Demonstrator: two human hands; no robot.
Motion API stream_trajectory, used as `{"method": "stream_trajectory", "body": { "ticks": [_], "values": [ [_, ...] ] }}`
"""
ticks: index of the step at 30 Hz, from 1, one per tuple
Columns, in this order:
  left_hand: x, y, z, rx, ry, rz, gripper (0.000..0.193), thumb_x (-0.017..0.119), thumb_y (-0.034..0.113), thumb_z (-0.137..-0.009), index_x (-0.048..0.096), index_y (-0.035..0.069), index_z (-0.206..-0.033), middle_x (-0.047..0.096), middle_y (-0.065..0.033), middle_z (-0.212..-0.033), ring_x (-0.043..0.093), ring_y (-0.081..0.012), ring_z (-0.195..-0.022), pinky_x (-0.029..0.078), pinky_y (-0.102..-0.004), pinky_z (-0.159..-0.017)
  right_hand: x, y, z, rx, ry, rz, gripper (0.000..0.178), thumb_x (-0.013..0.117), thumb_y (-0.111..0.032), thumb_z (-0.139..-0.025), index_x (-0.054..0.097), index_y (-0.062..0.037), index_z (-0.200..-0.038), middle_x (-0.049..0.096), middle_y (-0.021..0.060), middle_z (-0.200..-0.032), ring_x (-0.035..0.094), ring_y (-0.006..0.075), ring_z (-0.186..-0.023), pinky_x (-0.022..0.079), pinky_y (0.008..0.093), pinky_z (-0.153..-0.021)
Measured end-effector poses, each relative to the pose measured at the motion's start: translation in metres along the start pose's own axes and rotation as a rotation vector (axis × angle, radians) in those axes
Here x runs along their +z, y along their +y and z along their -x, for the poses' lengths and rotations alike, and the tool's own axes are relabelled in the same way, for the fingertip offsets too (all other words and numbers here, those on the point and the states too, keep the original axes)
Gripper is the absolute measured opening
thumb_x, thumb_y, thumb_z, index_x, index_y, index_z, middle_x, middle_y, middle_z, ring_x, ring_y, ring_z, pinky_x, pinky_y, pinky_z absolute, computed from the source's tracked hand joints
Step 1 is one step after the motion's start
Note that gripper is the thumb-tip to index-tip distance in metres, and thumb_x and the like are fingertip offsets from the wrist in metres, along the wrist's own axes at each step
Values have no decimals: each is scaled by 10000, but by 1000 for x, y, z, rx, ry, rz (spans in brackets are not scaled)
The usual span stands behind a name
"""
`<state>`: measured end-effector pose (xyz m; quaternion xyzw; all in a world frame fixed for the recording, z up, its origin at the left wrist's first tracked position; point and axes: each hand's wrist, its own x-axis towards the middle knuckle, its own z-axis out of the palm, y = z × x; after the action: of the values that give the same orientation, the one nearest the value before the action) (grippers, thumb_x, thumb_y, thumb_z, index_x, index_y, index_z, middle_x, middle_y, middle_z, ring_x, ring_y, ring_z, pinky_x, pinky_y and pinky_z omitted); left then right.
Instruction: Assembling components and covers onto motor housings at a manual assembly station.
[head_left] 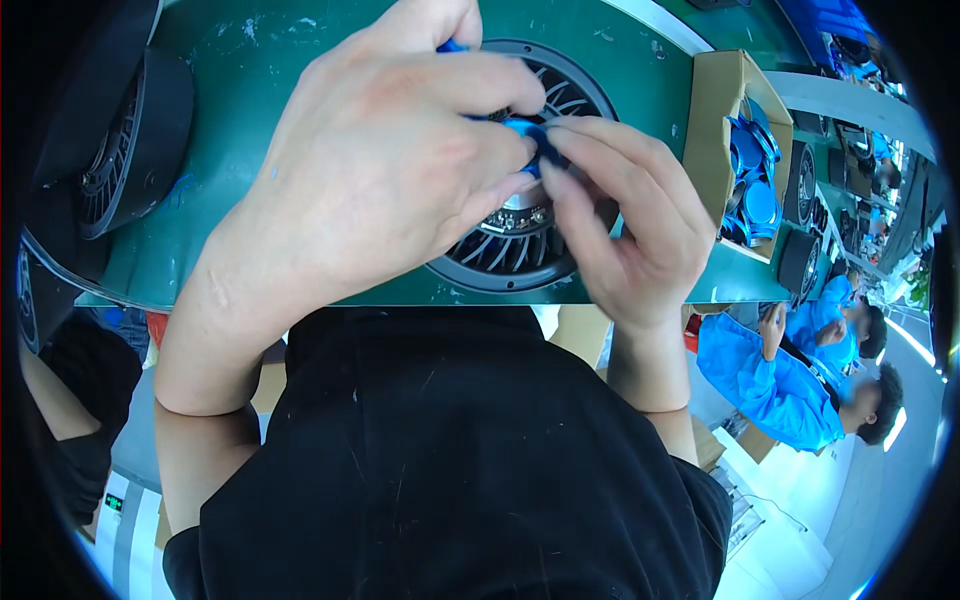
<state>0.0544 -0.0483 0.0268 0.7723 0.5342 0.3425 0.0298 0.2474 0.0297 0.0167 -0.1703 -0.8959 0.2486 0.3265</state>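
Note:
A black ring-shaped fan unit [511, 283] with curved blades and a silver hub [515, 218] lies on the green bench in front of me. My left hand [375, 160] reaches across it from the left, fingers closed on a small blue cap [522, 128] above the hub. From the right, my right hand [640, 205] pinches the same cap's edge between thumb and fingers. Fingers cover most of the cap, and motion blurs it. Another bit of blue [452, 46] shows beneath my left hand; what it belongs to is hidden.
A cardboard box [705, 130] of blue discs [760, 203] stands at the right. More black fan units [160, 140] sit at the left. The green bench [240, 70] has its near edge against my body. People in blue jackets [770, 385] are seated farther right.

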Motion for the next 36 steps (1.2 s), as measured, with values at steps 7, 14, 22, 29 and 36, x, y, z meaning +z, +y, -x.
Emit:
{"method": "stream_trajectory", "body": {
  "ticks": [7, 14, 22, 29, 36],
  "values": [
    [2, -6, -11, -131, -20, 197, 123, 802, 99, -671, 713, 48, -740, 675, -69, -930, 515, -242, -759, 450, -298, -650, -2, -9, 15, 15, 34, 60, 273, 801, 7, -676, 727, -1, -938, 617, 162, -1148, 571, 168, -736, 466, 246, -521],
    [4, -20, 3, -788, 297, 568, 335, 694, 182, -852, 694, 90, -1175, 643, -173, -1242, 604, -302, -1118, 470, -318, -900, -7, -3, 6, -99, -214, 108, 436, 776, 3, -690, 698, -18, -1118, 600, 172, -1295, 579, 252, -793, 514, 300, -683],
    [-2, -7, 44, -967, 71, 479, 455, 708, 347, -884, 600, -2, -1154, 648, -131, -785, 590, -109, -662, 436, -251, -562, -15, -28, -5, -11, -425, 209, 514, 742, -7, -681, 666, -5, -1189, 620, 177, -1273, 569, 270, -844, 514, 329, -730],
    [4, 0, 45, -1072, -73, 697, 596, 644, 456, -900, 540, -56, -1187, 638, -121, -816, 583, -141, -710, 448, -276, -631, 2, -42, -10, -120, -392, 540, 480, 724, -96, -713, 656, 58, -1163, 618, 246, -1235, 570, 275, -860, 505, 339, -706],
    [8, -12, 58, -982, -107, 683, 615, 672, 437, -884, 543, -106, -1142, 666, -175, -816, 642, -189, -724, 507, -304, -662, 14, -57, -14, -80, -206, 646, 389, 698, -139, -749, 672, 75, -1074, 663, 237, -1099, 592, 275, -861, 495, 342, -700]
  ]
}}
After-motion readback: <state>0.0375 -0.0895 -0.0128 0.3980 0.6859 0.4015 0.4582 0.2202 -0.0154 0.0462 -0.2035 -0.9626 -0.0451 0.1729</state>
